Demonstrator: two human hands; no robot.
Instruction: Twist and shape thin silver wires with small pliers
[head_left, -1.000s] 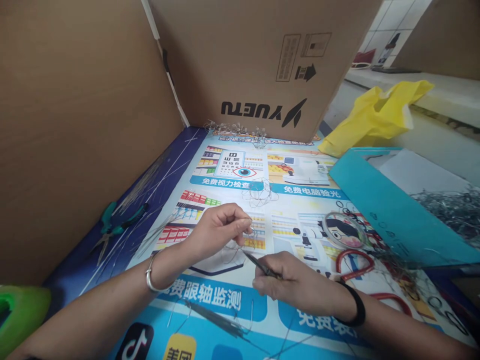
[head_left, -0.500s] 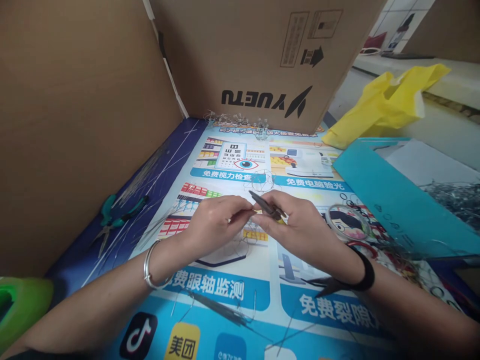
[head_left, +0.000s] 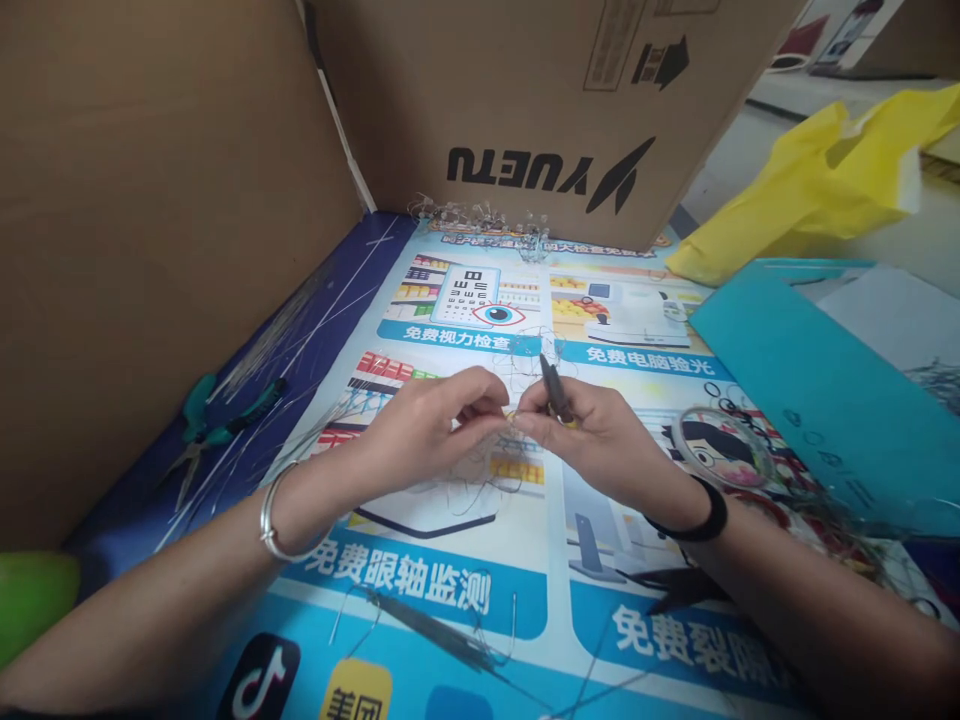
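My left hand (head_left: 435,425) and my right hand (head_left: 600,440) meet fingertip to fingertip above a printed blue poster (head_left: 465,590). The left hand's fingers pinch a thin wire (head_left: 511,415), too fine to follow. Small dark pliers (head_left: 555,390) sit in my right hand, their tip pointing up and away from me, while its fingertips also pinch at the wire. A silver bangle circles my left wrist and a black band my right. Loose loops of wire (head_left: 480,490) lie on the poster under both hands.
Green-handled pliers (head_left: 206,425) and straight wires lie at the left by a cardboard wall (head_left: 150,200). A cardboard box (head_left: 540,100) stands behind. A tape roll (head_left: 720,460), teal sheet (head_left: 825,390) and yellow bag (head_left: 817,180) are at the right. A wire bundle (head_left: 442,630) lies near me.
My right hand rose from the poster to meet the left, and the pliers swung from pointing left to pointing up. The camera tilted down a little.
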